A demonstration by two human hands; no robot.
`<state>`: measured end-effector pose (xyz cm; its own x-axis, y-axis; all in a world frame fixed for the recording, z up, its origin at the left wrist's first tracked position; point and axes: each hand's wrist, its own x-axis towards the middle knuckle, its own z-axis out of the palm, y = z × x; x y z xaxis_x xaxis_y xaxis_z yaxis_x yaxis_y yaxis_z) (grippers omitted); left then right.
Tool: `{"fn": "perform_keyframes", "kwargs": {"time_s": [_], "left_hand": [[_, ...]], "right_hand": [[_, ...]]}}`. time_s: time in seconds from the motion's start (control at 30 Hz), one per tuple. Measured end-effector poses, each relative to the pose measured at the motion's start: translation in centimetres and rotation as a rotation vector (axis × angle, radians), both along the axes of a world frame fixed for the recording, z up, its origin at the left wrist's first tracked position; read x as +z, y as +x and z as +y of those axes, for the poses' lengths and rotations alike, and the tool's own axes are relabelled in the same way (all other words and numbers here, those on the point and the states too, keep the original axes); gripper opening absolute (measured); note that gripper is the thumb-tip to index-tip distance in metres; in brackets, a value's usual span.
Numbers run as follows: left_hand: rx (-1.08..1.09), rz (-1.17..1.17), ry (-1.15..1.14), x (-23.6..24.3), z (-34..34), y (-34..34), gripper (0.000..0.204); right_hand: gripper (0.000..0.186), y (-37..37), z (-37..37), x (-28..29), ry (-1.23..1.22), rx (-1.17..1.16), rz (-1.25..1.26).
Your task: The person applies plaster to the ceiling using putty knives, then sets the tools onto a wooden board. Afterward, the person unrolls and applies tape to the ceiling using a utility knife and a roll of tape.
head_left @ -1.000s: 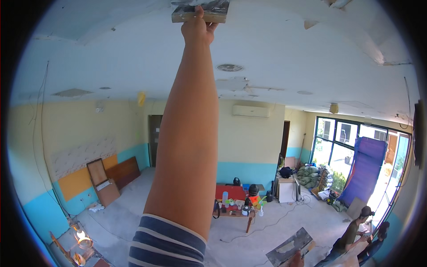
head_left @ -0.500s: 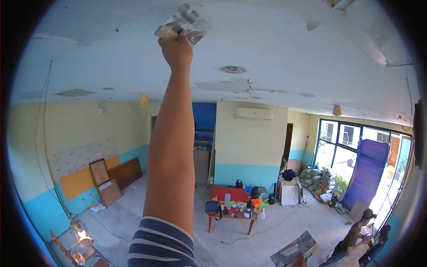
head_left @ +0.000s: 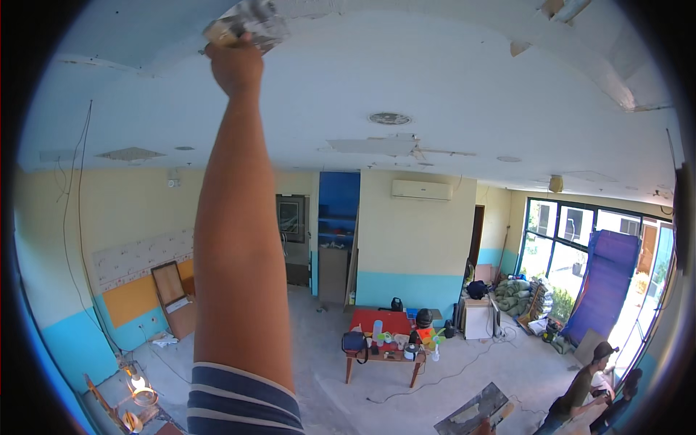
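Observation:
My left arm, in a blue and white striped sleeve, reaches up to the ceiling. My left hand [head_left: 238, 67] is closed on a wide putty knife [head_left: 262, 23], its broad metal blade smeared whitish and held at the ceiling [head_left: 348, 65]. Part of a tan edge or handle shows by the fingers. At the lower edge, a flat dark board [head_left: 464, 415] carries pale grey smears. A small part of my right hand [head_left: 484, 428] shows at the board's near edge, most of its fingers out of view. A tan piece, perhaps a handle, lies on the board.
A red-topped table [head_left: 370, 319] bears bottles, cups and a bag. At lower right stands a person [head_left: 580, 388] in a dark cap, another figure beside them. Green sacks [head_left: 513, 297] are piled near the windows. A lit lamp [head_left: 141, 388] glows at lower left. A cable [head_left: 428, 388] crosses the floor.
My left hand and the putty knife have moved left and slightly up along the ceiling. The room has shifted slightly right in view. The smeared board sits slightly lower and further left.

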<state>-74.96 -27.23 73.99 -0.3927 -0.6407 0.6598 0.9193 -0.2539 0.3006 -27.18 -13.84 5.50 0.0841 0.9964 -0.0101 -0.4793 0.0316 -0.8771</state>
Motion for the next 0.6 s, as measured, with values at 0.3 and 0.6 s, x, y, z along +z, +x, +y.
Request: {"fn": "perform_keyframes", "kwargs": {"time_s": [0.3,0.6], "left_hand": [[-0.769,0.518,0.115,-0.8,4.7,-4.0,0.054],[-1.493,0.597,0.077,1.5,9.3,10.4,0.045]], "right_hand": [[0.053,0.7,-0.5,-0.5,0.077,-0.046,-0.222],[0.048,0.8,-0.5,-3.0,0.071,-0.031,-0.028]]}}
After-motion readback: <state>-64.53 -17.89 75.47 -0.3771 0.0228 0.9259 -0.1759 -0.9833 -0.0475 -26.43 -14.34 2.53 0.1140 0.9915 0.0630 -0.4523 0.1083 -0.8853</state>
